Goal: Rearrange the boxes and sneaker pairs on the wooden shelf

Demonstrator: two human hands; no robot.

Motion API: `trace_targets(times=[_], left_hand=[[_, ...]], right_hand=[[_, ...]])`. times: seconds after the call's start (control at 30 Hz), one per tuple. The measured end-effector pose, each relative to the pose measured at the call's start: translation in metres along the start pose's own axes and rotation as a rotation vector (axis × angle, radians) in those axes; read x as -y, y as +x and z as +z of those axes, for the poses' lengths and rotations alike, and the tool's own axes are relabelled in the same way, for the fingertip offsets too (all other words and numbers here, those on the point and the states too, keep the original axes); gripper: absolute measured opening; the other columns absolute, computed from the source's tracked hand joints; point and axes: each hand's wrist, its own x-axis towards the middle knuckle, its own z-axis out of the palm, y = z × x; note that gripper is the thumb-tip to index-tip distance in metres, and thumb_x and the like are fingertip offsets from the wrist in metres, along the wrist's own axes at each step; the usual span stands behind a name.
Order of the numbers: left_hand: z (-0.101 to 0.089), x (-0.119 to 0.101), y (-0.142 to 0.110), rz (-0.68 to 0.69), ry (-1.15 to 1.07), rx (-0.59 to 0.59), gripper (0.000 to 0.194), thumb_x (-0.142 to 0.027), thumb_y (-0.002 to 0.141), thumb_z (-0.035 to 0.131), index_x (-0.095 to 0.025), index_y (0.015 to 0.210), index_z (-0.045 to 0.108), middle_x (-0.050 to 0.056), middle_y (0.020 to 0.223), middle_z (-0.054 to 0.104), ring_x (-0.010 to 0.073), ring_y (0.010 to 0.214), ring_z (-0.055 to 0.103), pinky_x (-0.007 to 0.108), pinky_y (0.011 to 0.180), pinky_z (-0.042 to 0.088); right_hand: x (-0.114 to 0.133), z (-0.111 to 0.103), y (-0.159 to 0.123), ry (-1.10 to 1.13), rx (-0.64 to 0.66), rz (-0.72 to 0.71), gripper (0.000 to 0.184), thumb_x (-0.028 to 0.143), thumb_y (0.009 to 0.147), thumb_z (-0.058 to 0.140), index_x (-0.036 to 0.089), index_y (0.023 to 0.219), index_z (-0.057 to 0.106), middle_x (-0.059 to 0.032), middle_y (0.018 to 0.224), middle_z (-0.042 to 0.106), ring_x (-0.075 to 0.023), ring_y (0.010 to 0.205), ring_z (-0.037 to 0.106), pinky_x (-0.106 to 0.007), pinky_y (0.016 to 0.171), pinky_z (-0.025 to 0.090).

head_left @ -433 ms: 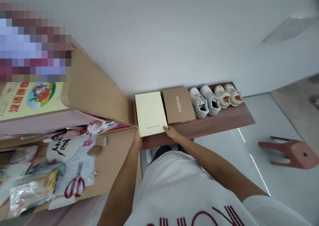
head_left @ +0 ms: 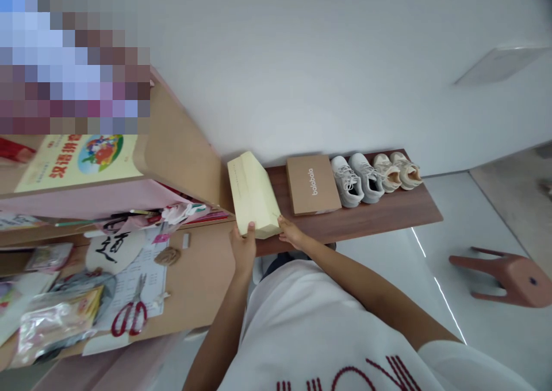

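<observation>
A pale yellow shoebox (head_left: 254,190) is tilted on its side between my hands, above the left end of the brown wooden bench (head_left: 371,221). My left hand (head_left: 244,244) grips its near left corner, thumb on top. At the near right corner, my right hand (head_left: 293,232) holds the box with its fingers closed on the edge. To the right of it a brown shoebox (head_left: 313,184) lies flat on the bench. White sneakers (head_left: 357,181) and cream shoes (head_left: 397,172) stand in a row beyond that. The underside of the yellow box is hidden.
On my left is a desk (head_left: 202,264) with red-handled scissors (head_left: 130,316), papers and plastic packets. A shelf panel (head_left: 185,144) rises beside the yellow box. White wall (head_left: 323,63) backs the bench. A reddish-brown stool (head_left: 513,276) stands on the floor at right.
The yellow shoebox, flat before, has been lifted and tipped over toward the left, leaving a wider gap to the brown box. Both hands have shifted their hold on it.
</observation>
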Motion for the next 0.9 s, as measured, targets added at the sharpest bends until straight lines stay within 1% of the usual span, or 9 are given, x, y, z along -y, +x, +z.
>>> trace_targets(times=[0.13,0.3,0.37,0.43,0.53,0.63,0.77,0.83,0.9], left_hand=[[0.019,-0.012,-0.016,0.041,0.11,-0.044,0.059,-0.047,0.092,0.059,-0.019,0.142,0.048,0.016,0.138,0.057,0.0298,0.135,0.048,0.048,0.115,0.037],[0.032,-0.013,-0.026,0.119,0.182,-0.051,0.061,-0.04,0.094,0.053,-0.017,0.148,0.04,0.02,0.146,0.05,0.0316,0.139,0.043,0.052,0.118,0.029],[0.038,-0.012,-0.033,0.159,0.21,-0.017,0.061,-0.04,0.095,0.05,-0.016,0.15,0.039,0.021,0.148,0.047,0.0319,0.141,0.04,0.052,0.118,0.029],[0.046,-0.011,-0.042,0.204,0.25,0.06,0.06,-0.04,0.096,0.048,-0.016,0.15,0.041,0.021,0.151,0.045,0.0317,0.144,0.038,0.052,0.118,0.028],[0.058,-0.008,-0.047,0.239,0.308,0.189,0.057,-0.04,0.096,0.046,-0.015,0.148,0.046,0.021,0.153,0.043,0.032,0.145,0.036,0.052,0.118,0.028],[0.059,0.0,-0.027,0.178,0.349,0.198,0.052,-0.04,0.096,0.045,-0.017,0.142,0.054,0.02,0.153,0.046,0.0332,0.146,0.037,0.055,0.119,0.026],[0.042,0.016,0.025,-0.094,0.366,0.001,0.067,-0.043,0.09,0.057,-0.005,0.145,0.046,0.029,0.154,0.04,0.0386,0.15,0.028,0.057,0.12,0.023],[0.035,0.025,0.042,-0.192,0.288,0.057,0.064,-0.042,0.09,0.059,-0.003,0.14,0.049,0.03,0.147,0.049,0.037,0.144,0.04,0.051,0.118,0.032],[0.033,0.033,0.045,-0.234,0.186,0.157,0.052,-0.042,0.092,0.057,-0.007,0.131,0.057,0.026,0.136,0.061,0.0336,0.133,0.055,0.045,0.112,0.041]], right_hand=[[0.003,0.011,-0.011,0.091,0.132,0.015,0.056,0.066,0.099,0.036,0.025,0.125,0.063,-0.0095,0.117,0.071,-0.0216,0.098,0.066,-0.042,0.093,0.055],[0.006,0.007,-0.015,0.056,0.138,-0.081,0.046,0.06,0.096,0.053,0.024,0.121,0.062,-0.0075,0.102,0.072,-0.019,0.087,0.068,-0.04,0.09,0.055],[0.009,0.002,-0.012,0.049,0.107,-0.121,0.041,0.057,0.096,0.054,0.024,0.12,0.061,-0.0064,0.103,0.072,-0.0182,0.088,0.068,-0.039,0.089,0.056],[0.012,-0.004,-0.008,0.048,0.016,-0.162,0.04,0.053,0.097,0.054,0.025,0.125,0.058,-0.0065,0.109,0.07,-0.018,0.091,0.068,-0.038,0.087,0.057],[0.015,-0.009,-0.002,0.03,-0.116,-0.198,0.05,0.051,0.094,0.057,0.026,0.137,0.051,-0.0089,0.123,0.067,-0.0196,0.098,0.067,-0.037,0.087,0.058],[0.014,-0.01,0.003,0.0,-0.084,-0.197,0.063,0.054,0.087,0.066,0.027,0.141,0.048,-0.0104,0.131,0.064,-0.0216,0.109,0.065,-0.038,0.091,0.056],[0.01,-0.012,0.01,-0.074,-0.074,-0.189,0.065,0.047,0.081,0.075,0.03,0.139,0.051,-0.0089,0.137,0.062,-0.0228,0.12,0.061,-0.044,0.098,0.052],[0.007,-0.016,0.013,-0.134,-0.104,-0.217,0.063,0.042,0.081,0.074,0.029,0.138,0.052,-0.0089,0.137,0.063,-0.0241,0.122,0.06,-0.046,0.099,0.051],[0.005,-0.02,0.014,-0.19,-0.113,-0.244,0.059,0.041,0.083,0.071,0.028,0.137,0.054,-0.0082,0.136,0.063,-0.0251,0.123,0.058,-0.048,0.1,0.05]])
